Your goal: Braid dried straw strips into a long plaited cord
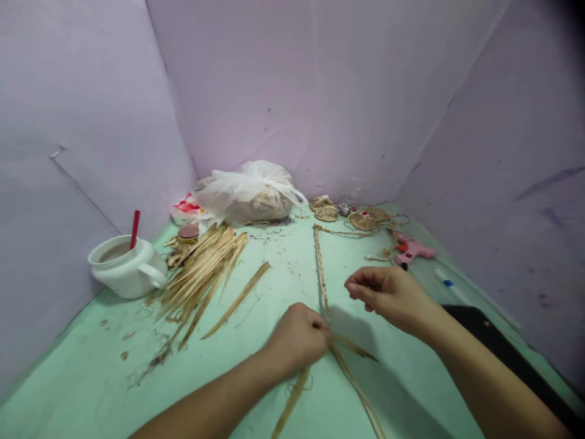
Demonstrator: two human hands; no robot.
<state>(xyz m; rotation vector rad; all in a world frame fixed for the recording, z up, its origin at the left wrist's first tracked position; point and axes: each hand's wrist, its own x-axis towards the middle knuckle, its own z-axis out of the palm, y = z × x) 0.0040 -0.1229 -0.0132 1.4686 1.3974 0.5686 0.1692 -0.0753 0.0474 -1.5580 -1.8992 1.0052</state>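
A thin braid of dried plant fibre runs down the pale green table. My left hand is closed around its near end. Loose flat strips spread out below that fist: a long one toward the front edge, a short dark-tipped one to the right, and another under my wrist. To the right of the braid, my right hand is raised above the table, apart from the strips. Its thumb and forefinger are pinched together; whatever they may hold is too small to make out.
A bundle of dried strips lies left, beside a white pot with a red stick. A tied plastic bag sits at the back. Right are woven discs, a pink glue gun, a pen and a black flat object.
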